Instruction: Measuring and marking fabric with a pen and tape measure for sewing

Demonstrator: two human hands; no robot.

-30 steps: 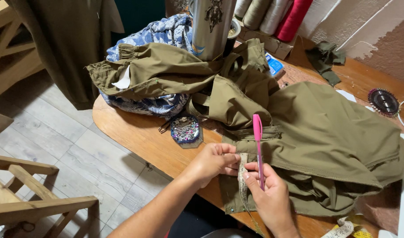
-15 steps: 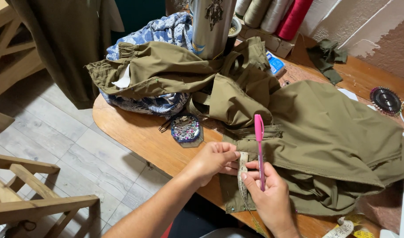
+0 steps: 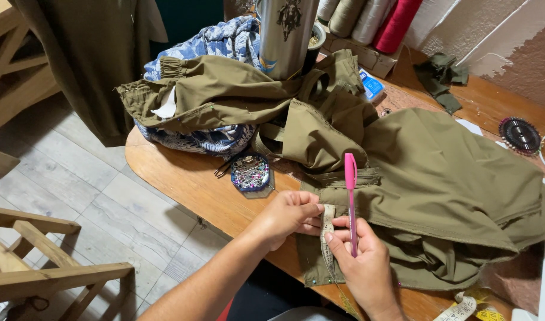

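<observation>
Two hands are measuring: our left hand (image 3: 290, 217) is pinching the tape measure (image 3: 327, 235) onto the olive garment (image 3: 444, 178), our right hand (image 3: 358, 261) gripping the pink pen (image 3: 350, 196). We are seeing no mark drawn on the cloth yet, so the marking appears undone.

This is a small sewing or tailoring workroom. A wooden bench (image 3: 183, 178) carries heaps of olive-green garments (image 3: 438, 178) and a blue patterned cloth (image 3: 225, 38). Large cones of thread (image 3: 373, 18) in beige, white and red stand along the rough plastered wall. A magnetic dish of coloured pins (image 3: 250, 172) sits near the bench edge, and a round pin wheel (image 3: 520, 135) lies further off. A measuring tape (image 3: 327, 238) lies along a hem. The floor is grey wood-look tile (image 3: 76, 178).
</observation>
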